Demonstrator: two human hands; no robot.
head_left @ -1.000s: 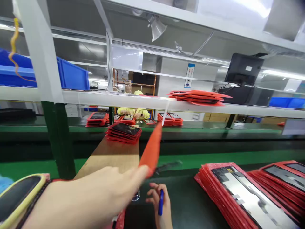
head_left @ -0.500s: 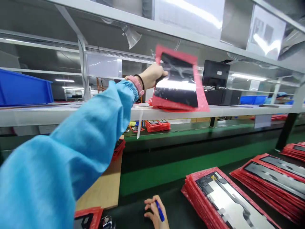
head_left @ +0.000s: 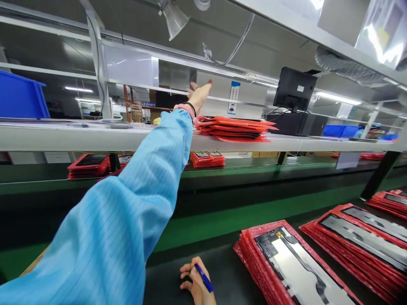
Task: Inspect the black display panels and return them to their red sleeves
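Observation:
My left arm in a blue sleeve stretches up and forward to the grey shelf (head_left: pixel 95 137). My left hand (head_left: pixel 199 95) hovers open, fingers spread, just above the left end of a stack of red bagged panels (head_left: pixel 235 128) lying on that shelf. It holds nothing. My right hand (head_left: pixel 197 284) rests low on the dark work surface and grips a blue pen (head_left: pixel 204 278). A stack of red bags with dark panels (head_left: pixel 286 267) lies to the right of that hand.
A second red stack (head_left: pixel 359 237) lies at the right. A black monitor (head_left: pixel 295 90) stands on the shelf beside the pile. A blue bin (head_left: pixel 20 97) sits at the far left. More red stacks (head_left: pixel 89 164) lie on the green conveyor behind.
My left hand carried a red bagged panel up to the shelf, laid it on the pile there, and let go. The right hand stayed down with the pen.

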